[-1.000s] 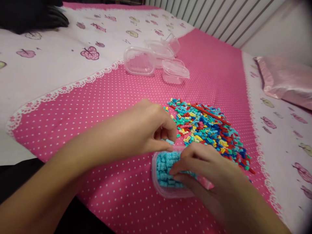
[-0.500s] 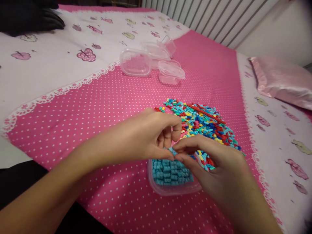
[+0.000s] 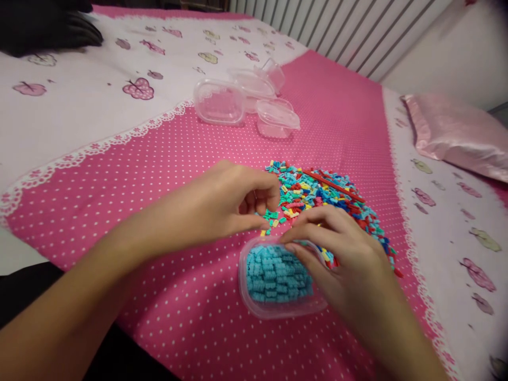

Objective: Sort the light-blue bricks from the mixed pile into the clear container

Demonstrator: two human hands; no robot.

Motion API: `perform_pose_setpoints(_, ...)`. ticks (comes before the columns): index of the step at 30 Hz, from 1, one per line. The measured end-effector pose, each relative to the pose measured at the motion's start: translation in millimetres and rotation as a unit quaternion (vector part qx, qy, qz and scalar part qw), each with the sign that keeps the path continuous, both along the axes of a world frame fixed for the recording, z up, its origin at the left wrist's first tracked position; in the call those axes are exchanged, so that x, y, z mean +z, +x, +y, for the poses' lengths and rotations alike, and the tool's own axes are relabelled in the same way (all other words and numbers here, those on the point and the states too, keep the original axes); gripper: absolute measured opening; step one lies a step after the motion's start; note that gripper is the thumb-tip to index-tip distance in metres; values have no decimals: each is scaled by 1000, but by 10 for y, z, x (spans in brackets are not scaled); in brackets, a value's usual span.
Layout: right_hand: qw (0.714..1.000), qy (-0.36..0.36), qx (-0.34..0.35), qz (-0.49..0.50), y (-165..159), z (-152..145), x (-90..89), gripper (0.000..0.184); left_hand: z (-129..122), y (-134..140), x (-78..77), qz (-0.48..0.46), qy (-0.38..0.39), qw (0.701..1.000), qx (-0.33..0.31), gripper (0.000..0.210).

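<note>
At lower centre, a clear, rounded plastic tub (image 3: pixel 257 311) is holding packed light-blue plastic pieces (image 3: pixel 278 275); the right hand (image 3: pixel 345 248) is hovering narrow, grip unclear, the left hand (image 3: pixel 236 203) is parting thumb from forefinger. Light fingertips should be keeping rows even.

Bedsheet (image 3: pixel 159 159): centre pink with regular small white dots; edging white, lace-patterned, with pink flowers; outer panels whitish, printed with pink, mauve and pale green motifs. Near container (image 3: pixel 273 311): clear, colourless. Small blocks (image 3: pixel 278 272) within: uniformly light blue. Loose pile (image 3: pixel 297 196): mixed light blue, dark blue, red, yellow, green and pink. Long strip (image 3: pixel 333 185): solid red. Far containers (image 3: pixel 220 103): clear, pink showing through. Pillow (image 3: pixel 460 132): plain pale pink. Slatted panel (image 3: pixel 309 29): whitish, dark grey stripes.
</note>
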State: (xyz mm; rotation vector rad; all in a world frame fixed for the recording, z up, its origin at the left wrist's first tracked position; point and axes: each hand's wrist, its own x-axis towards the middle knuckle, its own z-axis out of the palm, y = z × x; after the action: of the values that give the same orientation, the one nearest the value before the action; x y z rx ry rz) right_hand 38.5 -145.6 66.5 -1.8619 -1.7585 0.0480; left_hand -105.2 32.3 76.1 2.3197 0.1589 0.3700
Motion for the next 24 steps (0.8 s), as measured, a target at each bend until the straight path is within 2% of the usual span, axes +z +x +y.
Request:
perform_pose_setpoints(5,993,30,15,-117,-60,36,-222,18,-10,6,-20,9,42,999,19,8)
perform_pose_setpoints(9,991,30,5,-132,-94,44,-283,15,-36,6,-19,17,56,998,15,9)
perform_pose_setpoints(12,994,26,14,-110,-63,21,-178,15,-33,-6,-5,9,60,998,13,9)
perform_pose_setpoints(15,998,-11,45,-34,10,-27,8,12,-41,5,5,1,45,999,-8,9)
perform_pose_setpoints(18,998,-39,36,42,66,-66,147,11,-85,44,2,7,13,999,-40,12)
perform_pose_setpoints(21,998,-29,-4,60,78,-67,179,12,-143,86,-11,18,2,998,-55,10)
perform_pose_setpoints(24,998,-23,-3,65,86,-55,151,12,-171,110,-29,19,-5,998,-56,5)
